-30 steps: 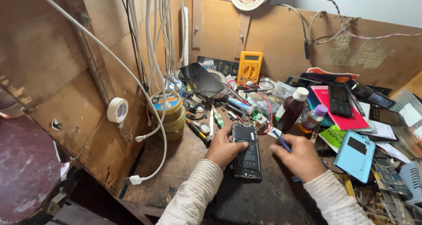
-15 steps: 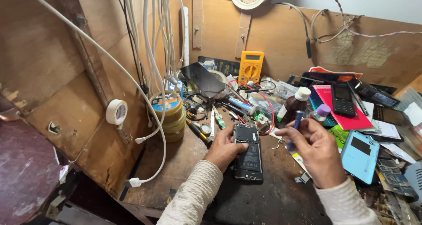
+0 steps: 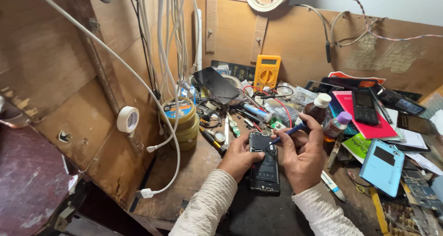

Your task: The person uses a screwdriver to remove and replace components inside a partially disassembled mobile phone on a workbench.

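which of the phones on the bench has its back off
The phone under both hands, lying flat at the bench's front with battery and insides exposed. The black keypad phone on the pink book and the blue phone at right are closed.

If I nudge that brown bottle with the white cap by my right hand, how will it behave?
The brown bottle stands upright, tall and narrow, so it would probably tip rather than slide. Clutter crowds it, including the purple-capped bottle, so it might knock that over. Once down, its round body would likely roll.

Single head view, looking steeply down and forward over a cluttered bench point(image 3: 194, 171), close above both hands, plywood back wall point(image 3: 295, 42) ahead, side panel left, no second view.
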